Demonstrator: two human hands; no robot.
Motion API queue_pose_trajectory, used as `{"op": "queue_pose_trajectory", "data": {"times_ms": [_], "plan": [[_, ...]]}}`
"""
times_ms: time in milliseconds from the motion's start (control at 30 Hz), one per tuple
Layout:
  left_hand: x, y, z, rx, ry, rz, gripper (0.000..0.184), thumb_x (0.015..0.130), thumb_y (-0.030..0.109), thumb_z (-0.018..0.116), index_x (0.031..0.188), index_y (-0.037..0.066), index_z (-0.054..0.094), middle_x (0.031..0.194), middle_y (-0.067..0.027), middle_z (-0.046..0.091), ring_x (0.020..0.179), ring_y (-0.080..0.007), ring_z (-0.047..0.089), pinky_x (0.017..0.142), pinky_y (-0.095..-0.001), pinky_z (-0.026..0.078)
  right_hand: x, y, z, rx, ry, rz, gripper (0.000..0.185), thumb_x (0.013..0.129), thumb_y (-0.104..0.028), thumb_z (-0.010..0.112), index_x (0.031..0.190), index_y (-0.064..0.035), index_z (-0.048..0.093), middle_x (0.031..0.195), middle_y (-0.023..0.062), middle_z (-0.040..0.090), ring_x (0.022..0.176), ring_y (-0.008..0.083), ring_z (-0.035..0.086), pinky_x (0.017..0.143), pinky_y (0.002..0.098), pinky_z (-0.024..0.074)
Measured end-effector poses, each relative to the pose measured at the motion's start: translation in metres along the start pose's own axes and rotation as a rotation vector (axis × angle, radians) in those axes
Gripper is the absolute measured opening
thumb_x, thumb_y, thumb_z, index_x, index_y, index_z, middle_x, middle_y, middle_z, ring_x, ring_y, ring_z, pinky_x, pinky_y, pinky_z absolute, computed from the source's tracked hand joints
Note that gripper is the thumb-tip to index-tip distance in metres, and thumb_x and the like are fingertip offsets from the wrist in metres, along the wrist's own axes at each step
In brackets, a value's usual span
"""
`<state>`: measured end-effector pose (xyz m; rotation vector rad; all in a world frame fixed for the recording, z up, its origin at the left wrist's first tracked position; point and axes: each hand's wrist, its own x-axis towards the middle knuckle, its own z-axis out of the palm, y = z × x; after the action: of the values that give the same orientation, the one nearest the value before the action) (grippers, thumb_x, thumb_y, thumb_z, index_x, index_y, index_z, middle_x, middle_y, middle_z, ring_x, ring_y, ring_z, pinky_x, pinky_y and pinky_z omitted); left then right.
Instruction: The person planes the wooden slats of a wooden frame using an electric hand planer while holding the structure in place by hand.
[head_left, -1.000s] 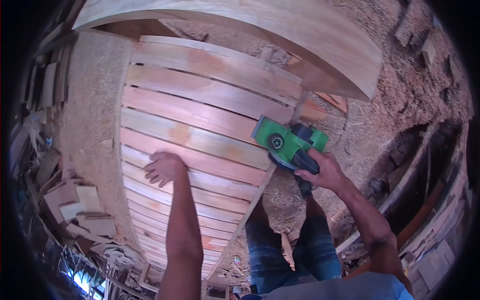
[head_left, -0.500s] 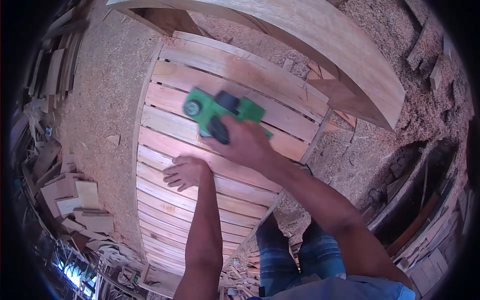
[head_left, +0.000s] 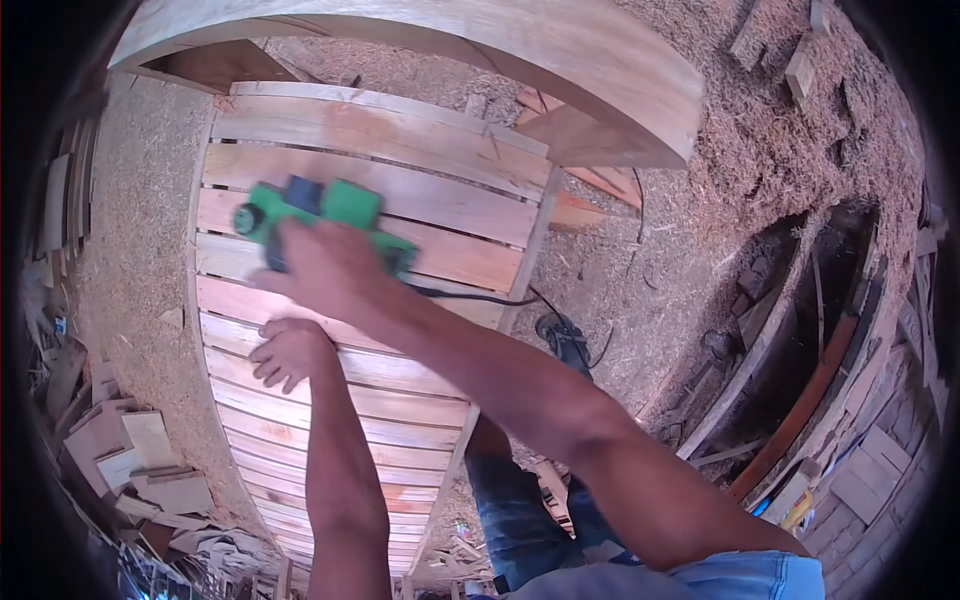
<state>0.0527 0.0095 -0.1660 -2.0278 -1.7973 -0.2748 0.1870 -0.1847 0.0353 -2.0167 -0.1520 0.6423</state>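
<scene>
A green power planer (head_left: 352, 204) with a dark knob lies over the upper slats of a long slatted wooden panel (head_left: 420, 262). My right hand (head_left: 325, 262) is wrapped round its handle, and the tool is slightly blurred. Below it, my left hand (head_left: 287, 352) rests on the slats with its fingers spread and holds nothing. A black cord (head_left: 470, 296) runs from the planer over the panel's right edge.
A large curved wooden piece (head_left: 440, 35) spans the top beyond the panel. Sawdust and shavings (head_left: 770, 150) cover the ground. Wood offcuts (head_left: 150, 440) lie at the left, and a dark pit (head_left: 790, 350) with boards is at the right.
My right hand has carried the planer from beyond the panel's right edge leftward across the slats to its left part. My left hand stays spread on the slats. The camera view has shifted.
</scene>
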Motion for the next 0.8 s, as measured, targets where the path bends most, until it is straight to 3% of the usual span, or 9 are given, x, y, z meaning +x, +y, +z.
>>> {"op": "queue_pose_trajectory", "data": {"times_ms": [100, 133, 200, 333, 433, 567, 667, 767, 800], "plan": [[0.000, 0.005, -0.007, -0.009, 0.009, -0.015, 0.068, 0.111, 0.052, 0.040, 0.156, 0.003, 0.051, 0.161, -0.0294, 0.051, 0.145, -0.0502, 0.050, 0.112, -0.0738, 0.039, -0.101, 0.050, -0.064, -0.088, -0.039, 0.199, 0.074, 0.090, -0.067, 0.082, 0.131, -0.0069, 0.071, 0.104, 0.0201, 0.081, 0.095, 0.0399, 0.080, 0.085, 0.0490, 0.0627], [0.001, 0.004, -0.004, -0.014, 0.013, -0.028, 0.068, 0.110, 0.052, 0.041, 0.156, 0.003, 0.052, 0.160, -0.0295, 0.051, 0.144, -0.0500, 0.050, 0.112, -0.0739, 0.040, -0.133, 0.073, -0.078, -0.119, 0.036, 0.190, 0.065, 0.093, -0.063, 0.081, 0.125, -0.0065, 0.071, 0.101, 0.0225, 0.080, 0.089, 0.0396, 0.080, 0.079, 0.0508, 0.0637], [0.001, 0.004, 0.000, -0.018, 0.033, -0.041, 0.067, 0.110, 0.051, 0.042, 0.154, 0.002, 0.053, 0.159, -0.0297, 0.052, 0.143, -0.0497, 0.050, 0.111, -0.0740, 0.040, -0.187, 0.126, -0.112, -0.262, 0.038, 0.226, 0.082, 0.087, -0.069, 0.084, 0.138, -0.0058, 0.070, 0.112, 0.0235, 0.079, 0.101, 0.0393, 0.080, 0.087, 0.0464, 0.0637], [0.002, 0.009, 0.002, -0.016, 0.087, -0.042, 0.066, 0.108, 0.050, 0.045, 0.151, 0.001, 0.055, 0.156, -0.0300, 0.053, 0.140, -0.0492, 0.051, 0.109, -0.0744, 0.041, -0.252, 0.193, -0.179, -0.300, 0.186, 0.211, 0.059, 0.086, -0.051, 0.092, 0.115, -0.0035, 0.072, 0.089, 0.0195, 0.076, 0.080, 0.0333, 0.079, 0.075, 0.0423, 0.0607], [0.002, 0.009, -0.001, -0.064, 0.025, -0.048, 0.069, 0.110, 0.051, 0.042, 0.156, 0.001, 0.050, 0.162, -0.0304, 0.047, 0.145, -0.0498, 0.047, 0.114, -0.0746, 0.036, -0.248, 0.204, -0.209, -0.241, 0.085, 0.261, 0.064, 0.086, -0.057, 0.090, 0.114, -0.0028, 0.071, 0.094, 0.0230, 0.076, 0.084, 0.0415, 0.077, 0.078, 0.0491, 0.0603], [-0.001, 0.010, -0.021, -0.106, -0.086, -0.046, 0.072, 0.111, 0.053, 0.038, 0.160, 0.001, 0.046, 0.167, -0.0307, 0.042, 0.149, -0.0507, 0.043, 0.117, -0.0734, 0.033, -0.213, 0.189, -0.200, -0.189, 0.104, 0.215, 0.058, 0.087, -0.051, 0.091, 0.110, -0.0017, 0.071, 0.087, 0.0207, 0.074, 0.082, 0.0408, 0.076, 0.077, 0.0485, 0.0590], [0.000, 0.012, -0.042, -0.103, -0.219, -0.041, 0.075, 0.113, 0.054, 0.032, 0.166, 0.001, 0.038, 0.172, -0.0305, 0.036, 0.156, -0.0519, 0.036, 0.120, -0.0745, 0.029, -0.171, 0.157, -0.185, -0.173, 0.064, 0.177, 0.059, 0.089, -0.050, 0.089, 0.114, -0.0001, 0.071, 0.090, 0.0224, 0.075, 0.085, 0.0406, 0.076, 0.079, 0.0474, 0.0594], [-0.001, 0.005, -0.008, -0.096, -0.149, -0.046, 0.076, 0.110, 0.054, 0.036, 0.167, 0.004, 0.038, 0.174, -0.0282, 0.034, 0.158, -0.0505, 0.034, 0.122, -0.0757, 0.028, -0.128, 0.131, -0.164, -0.225, 0.073, 0.180, 0.062, 0.091, -0.052, 0.088, 0.118, 0.0017, 0.071, 0.095, 0.0240, 0.077, 0.087, 0.0390, 0.077, 0.080, 0.0464, 0.0598], [0.000, 0.009, -0.029, -0.148, -0.248, -0.070, 0.077, 0.112, 0.054, 0.033, 0.171, 0.004, 0.033, 0.177, -0.0287, 0.028, 0.163, -0.0511, 0.027, 0.125, -0.0755, 0.023, -0.116, 0.122, -0.159, -0.214, 0.065, 0.177, 0.063, 0.091, -0.053, 0.087, 0.119, 0.0020, 0.072, 0.095, 0.0242, 0.077, 0.088, 0.0384, 0.078, 0.081, 0.0464, 0.0600]]}}
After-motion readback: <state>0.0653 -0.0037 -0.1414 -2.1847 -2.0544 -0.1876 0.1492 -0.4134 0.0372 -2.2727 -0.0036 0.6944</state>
